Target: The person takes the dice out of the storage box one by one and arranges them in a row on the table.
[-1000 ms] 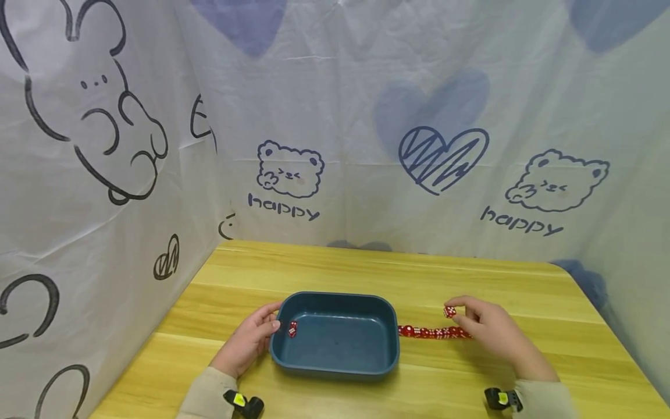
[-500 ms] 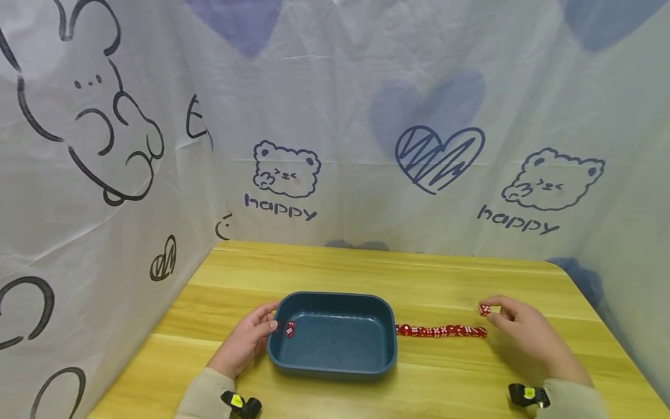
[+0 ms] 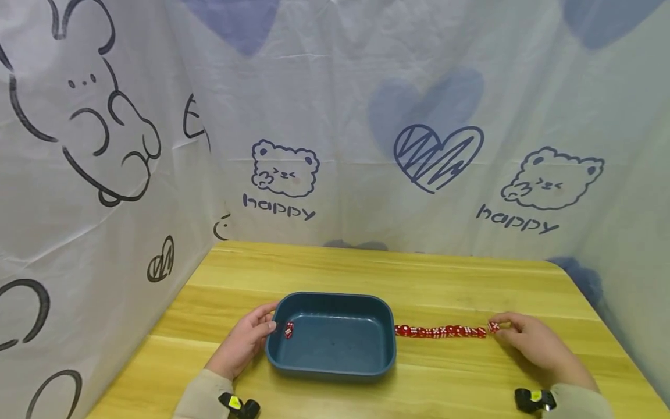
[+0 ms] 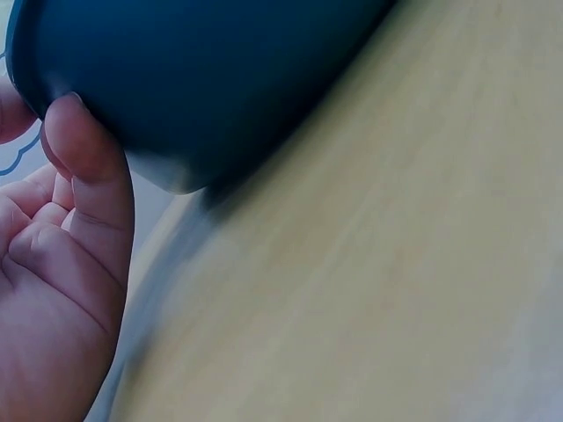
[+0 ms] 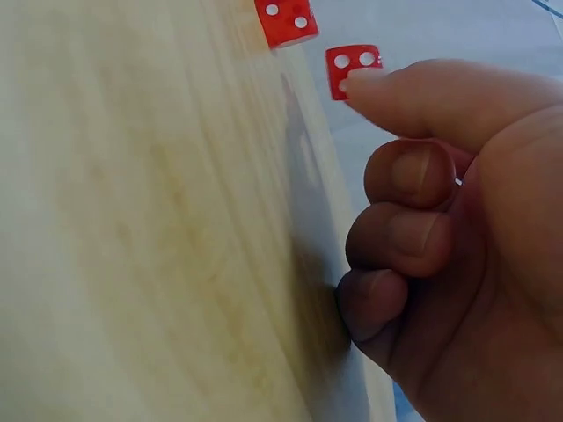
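In the head view, a dark blue-green plastic box stands on the table, with a small cluster of red dice inside at its left end. My left hand holds the box's left side, the thumb against its wall in the left wrist view. From the box's right side runs a row of red dice with white dots. My right hand pinches one red die between thumb and forefinger, just right of the row's end die. Its other fingers are curled into the palm.
The light wood table backs onto a pale printed cloth, and another cloth wall rises along the left. Each wrist carries a black camera strap, one on the left and one on the right.
My right hand has moved right along the row with its die, then lowered it beside the row's end. My left hand keeps its hold on the box. The head view has shifted slightly.
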`<state>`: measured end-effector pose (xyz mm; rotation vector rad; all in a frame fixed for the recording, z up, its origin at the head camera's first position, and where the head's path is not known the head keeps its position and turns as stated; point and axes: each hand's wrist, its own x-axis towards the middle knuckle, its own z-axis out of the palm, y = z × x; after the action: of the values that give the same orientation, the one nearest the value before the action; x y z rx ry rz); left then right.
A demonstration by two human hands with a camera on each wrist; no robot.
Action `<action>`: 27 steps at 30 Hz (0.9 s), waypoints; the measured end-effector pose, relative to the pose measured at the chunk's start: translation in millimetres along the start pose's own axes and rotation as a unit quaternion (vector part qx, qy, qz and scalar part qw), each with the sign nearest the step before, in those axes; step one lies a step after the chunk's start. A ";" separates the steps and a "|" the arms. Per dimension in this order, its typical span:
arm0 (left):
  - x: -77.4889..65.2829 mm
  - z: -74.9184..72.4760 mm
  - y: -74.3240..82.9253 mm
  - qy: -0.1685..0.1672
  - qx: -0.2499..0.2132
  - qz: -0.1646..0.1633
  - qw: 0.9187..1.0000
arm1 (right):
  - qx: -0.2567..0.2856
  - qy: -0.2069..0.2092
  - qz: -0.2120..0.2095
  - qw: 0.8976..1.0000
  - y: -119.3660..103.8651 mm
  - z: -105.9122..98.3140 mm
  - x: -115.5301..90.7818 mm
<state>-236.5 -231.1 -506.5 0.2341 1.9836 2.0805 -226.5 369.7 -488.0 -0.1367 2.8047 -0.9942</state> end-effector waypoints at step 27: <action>5.1 -2.5 -4.2 0.002 0.001 -0.001 1.000 | -0.035 -0.004 0.007 0.999 0.8 6.2 8.1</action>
<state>-241.8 -231.9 -511.1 0.2288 1.9886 2.0788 -233.4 365.3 -494.2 -0.1294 2.8301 -0.8901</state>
